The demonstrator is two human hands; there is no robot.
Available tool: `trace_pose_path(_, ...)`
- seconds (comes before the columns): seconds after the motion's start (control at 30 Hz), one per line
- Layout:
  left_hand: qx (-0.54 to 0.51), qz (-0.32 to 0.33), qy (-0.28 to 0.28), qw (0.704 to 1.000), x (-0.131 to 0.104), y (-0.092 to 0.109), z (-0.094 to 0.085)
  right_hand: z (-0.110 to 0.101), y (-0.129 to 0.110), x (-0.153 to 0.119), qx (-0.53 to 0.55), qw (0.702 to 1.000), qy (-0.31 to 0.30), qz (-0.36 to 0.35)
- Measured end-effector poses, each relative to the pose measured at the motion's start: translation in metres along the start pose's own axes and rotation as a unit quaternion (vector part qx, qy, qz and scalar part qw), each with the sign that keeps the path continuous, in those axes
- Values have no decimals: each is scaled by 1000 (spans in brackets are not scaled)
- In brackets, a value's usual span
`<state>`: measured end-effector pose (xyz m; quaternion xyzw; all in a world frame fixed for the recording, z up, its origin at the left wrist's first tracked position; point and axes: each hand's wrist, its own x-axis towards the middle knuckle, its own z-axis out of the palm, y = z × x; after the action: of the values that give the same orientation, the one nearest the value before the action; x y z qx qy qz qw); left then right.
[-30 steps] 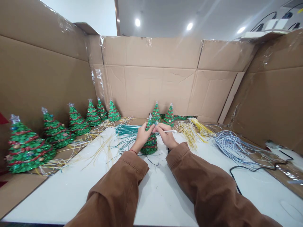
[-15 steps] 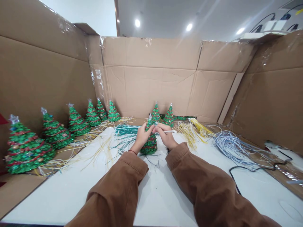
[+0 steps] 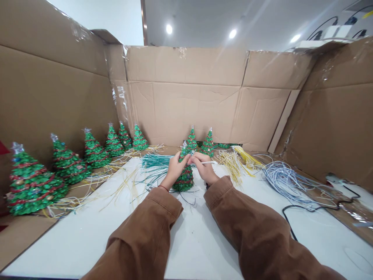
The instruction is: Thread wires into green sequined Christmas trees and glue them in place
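A small green Christmas tree [image 3: 183, 183] with red garland and a clear star stands upright on the white table, between my two hands. My left hand [image 3: 175, 168] is closed, thumb and fingers pinched together in front of the tree's upper part; what they pinch is too small to make out. Fingertip to fingertip with it, my right hand [image 3: 205, 168] is closed too and holds a thin white stick [image 3: 211, 162] that points out to the right. Dark wire ends [image 3: 189, 200] spread on the table around the tree's base.
Finished-looking trees [image 3: 32, 182] line the left side, and two trees [image 3: 208, 143] stand at the back. Green wires [image 3: 154, 160] lie behind my left hand, yellow-white wires [image 3: 233, 163] to the right. A white wire coil [image 3: 281, 181] and black cable [image 3: 303, 210] lie right. Cardboard walls [image 3: 186, 105] enclose the table.
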<state>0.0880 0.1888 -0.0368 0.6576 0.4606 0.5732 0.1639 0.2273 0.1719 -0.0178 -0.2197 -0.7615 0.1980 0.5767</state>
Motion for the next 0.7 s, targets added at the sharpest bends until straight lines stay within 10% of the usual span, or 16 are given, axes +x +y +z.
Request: trace_pose_path(0.7,-4,-2,1,1000,0,0,0,0,0,0,-4,1000,-1,6)
